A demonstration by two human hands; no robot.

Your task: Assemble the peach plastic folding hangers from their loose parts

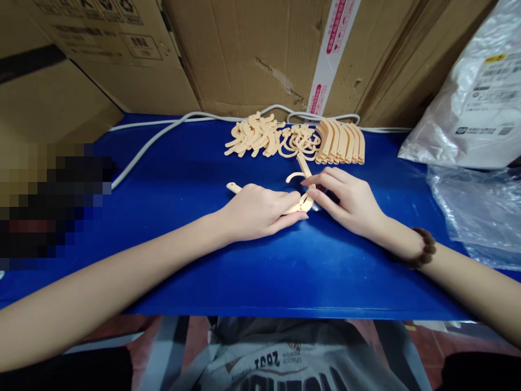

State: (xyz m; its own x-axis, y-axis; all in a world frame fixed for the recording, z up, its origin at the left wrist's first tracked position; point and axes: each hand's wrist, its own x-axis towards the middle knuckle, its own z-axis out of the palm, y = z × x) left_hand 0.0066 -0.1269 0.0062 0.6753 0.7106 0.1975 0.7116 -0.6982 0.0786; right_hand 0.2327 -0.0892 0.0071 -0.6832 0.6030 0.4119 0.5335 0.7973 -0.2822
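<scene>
Evidently, the beige jointed piece point(304, 207) was between the person's two hands, over the blue tabletop point(264, 277). At its nine o'clock, the left hand point(264, 209) had thumb and fingers closed around one arm, whose holed end poked out toward ten. At three o'clock, the right hand point(350, 201) pinched narrowly, thumb and forefinger on the section pointing toward twelve; a curved hook point(293, 176) stuck out toward eleven. Beyond lay S-shaped parts point(254, 136) at eleven, loose hooks point(300, 140) at twelve, and stacked curved arms point(342, 142) at one.
</scene>
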